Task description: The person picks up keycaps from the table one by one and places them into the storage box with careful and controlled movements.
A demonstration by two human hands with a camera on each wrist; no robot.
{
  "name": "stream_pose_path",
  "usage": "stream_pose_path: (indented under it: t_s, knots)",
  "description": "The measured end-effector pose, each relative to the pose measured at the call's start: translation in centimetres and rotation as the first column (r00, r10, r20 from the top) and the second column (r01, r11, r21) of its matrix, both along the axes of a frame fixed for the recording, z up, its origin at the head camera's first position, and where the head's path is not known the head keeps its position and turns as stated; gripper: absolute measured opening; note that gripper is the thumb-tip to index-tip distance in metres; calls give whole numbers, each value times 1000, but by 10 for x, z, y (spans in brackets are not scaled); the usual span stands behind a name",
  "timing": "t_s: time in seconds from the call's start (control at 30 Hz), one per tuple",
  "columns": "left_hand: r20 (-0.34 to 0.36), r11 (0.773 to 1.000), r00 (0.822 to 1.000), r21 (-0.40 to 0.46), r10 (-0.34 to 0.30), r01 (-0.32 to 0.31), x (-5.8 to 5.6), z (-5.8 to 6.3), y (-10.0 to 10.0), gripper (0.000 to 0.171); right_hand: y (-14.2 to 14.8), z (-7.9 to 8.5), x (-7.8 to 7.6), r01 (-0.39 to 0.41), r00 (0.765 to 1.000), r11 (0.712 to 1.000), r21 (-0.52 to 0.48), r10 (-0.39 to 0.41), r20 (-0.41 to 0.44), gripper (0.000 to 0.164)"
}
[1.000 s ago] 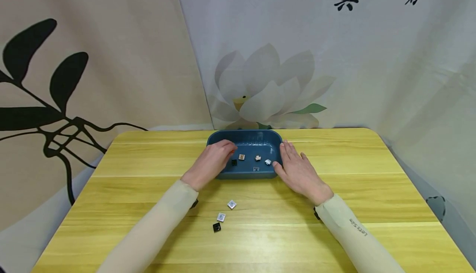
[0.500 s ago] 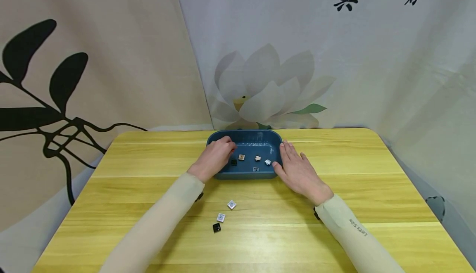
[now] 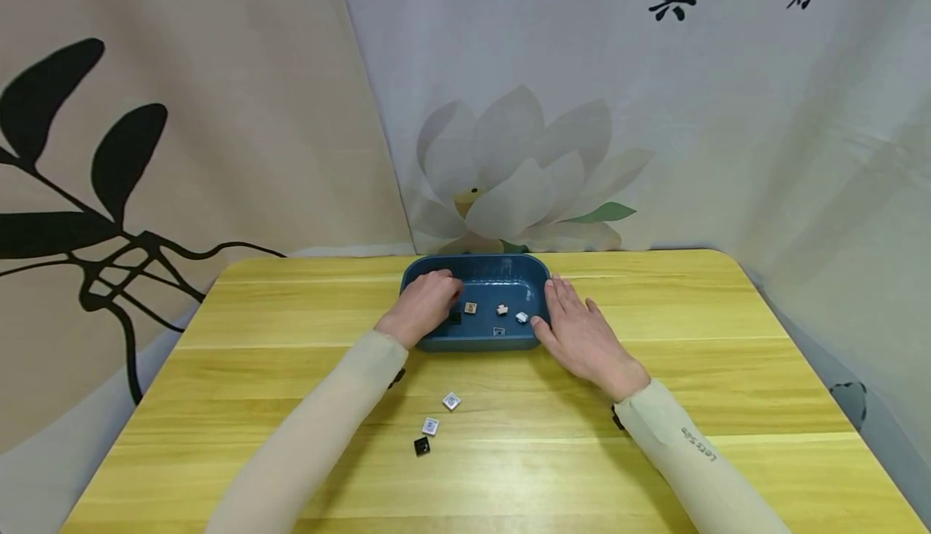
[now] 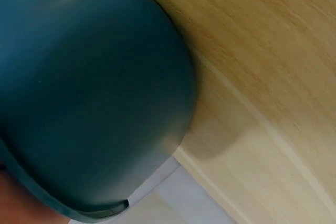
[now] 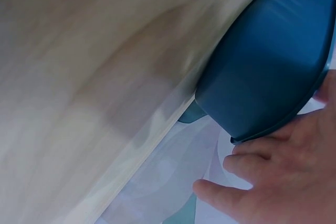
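Observation:
A blue rectangular tray [image 3: 480, 343] stands at the far side of the wooden table. My left hand [image 3: 422, 308] reaches over its left end with fingers bent down inside. Those fingertips are mostly hidden, so I cannot tell whether they pinch something. My right hand [image 3: 585, 340] rests on the tray's right rim with its fingers extended, and the right wrist view shows the fingers [image 5: 252, 166] along that rim. Inside the tray lie a black square piece [image 3: 455, 318], a tan square piece [image 3: 470, 308], a pale piece [image 3: 502, 309], a white piece [image 3: 522, 317] and a dark, white-outlined square [image 3: 499, 331].
On the table [image 3: 582, 469], in front of the tray, lie two small white square pieces with printed faces, one white square [image 3: 451, 401] nearer the tray and another white square [image 3: 431, 426] beside a black square [image 3: 422, 446]. A printed curtain [image 3: 291, 114] hangs behind the table.
My left wrist and forearm have shifted slightly to the right, while the left fingers stay inside the tray. The right hand keeps its place on the rim.

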State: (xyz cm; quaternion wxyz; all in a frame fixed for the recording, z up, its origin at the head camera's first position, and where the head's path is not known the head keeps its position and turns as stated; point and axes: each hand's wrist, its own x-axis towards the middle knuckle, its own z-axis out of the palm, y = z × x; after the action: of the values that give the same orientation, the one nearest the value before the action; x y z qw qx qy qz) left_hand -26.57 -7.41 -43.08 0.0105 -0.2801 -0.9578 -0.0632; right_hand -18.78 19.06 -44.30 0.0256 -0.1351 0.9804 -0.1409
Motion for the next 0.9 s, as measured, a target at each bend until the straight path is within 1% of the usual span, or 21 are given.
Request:
stream_pose_path:
  t_s: [0.2,0.3,0.43,0.53,0.63,0.73,0.9]
  knots:
    - [39,1000,999,-8,23,-22,1,-4,-4,17,-2,0,1,-5,1000,1000,0,5,0,75]
    - [29,1000,999,-8,23,-23,2,-4,-5,18,-3,1,1,-4,1000,1000,-1,4,5,75]
    - [-41,1000,999,1,0,0,5,0,-8,20,-3,1,0,-3,1000,1000,1,3,7,75]
    - [-102,1000,995,21,-20,22,9,4,-13,22,-3,1,0,-4,1000,1000,2,4,7,74]
    - [-146,998,989,46,-33,40,15,8,-18,25,-2,0,0,-4,1000,1000,0,4,7,74]
    - [-184,996,982,66,-43,56,23,11,-23,28,-1,1,0,-4,1000,1000,0,4,5,74]
    - [-210,990,975,107,-65,89,37,14,-32,33,0,1,-1,-6,1000,1000,8,6,3,75]
